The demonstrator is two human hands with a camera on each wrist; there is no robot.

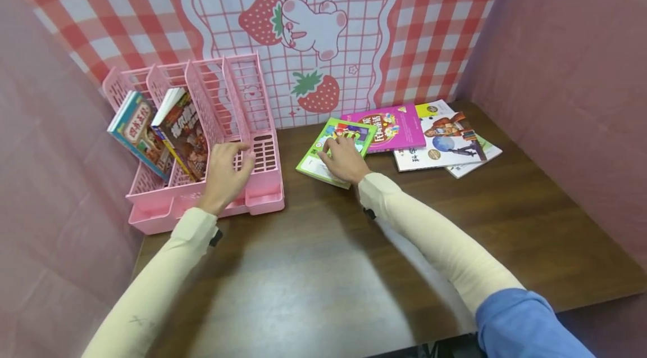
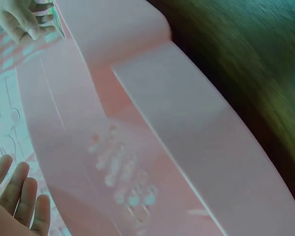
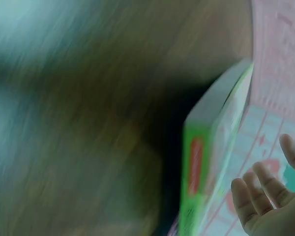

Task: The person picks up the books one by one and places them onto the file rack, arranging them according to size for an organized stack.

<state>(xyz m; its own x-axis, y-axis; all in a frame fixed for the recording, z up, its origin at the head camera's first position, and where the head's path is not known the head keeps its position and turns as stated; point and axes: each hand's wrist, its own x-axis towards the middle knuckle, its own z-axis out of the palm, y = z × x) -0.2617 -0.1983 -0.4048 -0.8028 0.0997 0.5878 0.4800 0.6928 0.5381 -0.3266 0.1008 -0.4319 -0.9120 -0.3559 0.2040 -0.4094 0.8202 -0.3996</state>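
A green-bordered book (image 1: 317, 168) lies flat on the table, and its spine and thick page edge show in the right wrist view. My right hand (image 1: 346, 160) is over its cover with fingers apart; in the right wrist view, they hold nothing. My left hand (image 1: 224, 177) is over the front part of a pink plastic book rack (image 1: 265, 182), its fingers spread and holding nothing. Two books stand tilted in the rack's left slots: a teal one (image 1: 144, 136) and a dark brown one (image 1: 187, 136) with a yellow spine.
Right of the green book lie a magenta book (image 1: 399, 127) and a white book with a figure (image 1: 419, 158), overlapping others. A checked strawberry cloth (image 1: 318, 26) hangs behind the wooden table (image 1: 303, 268). Pink curtains (image 1: 561, 77) flank both sides.
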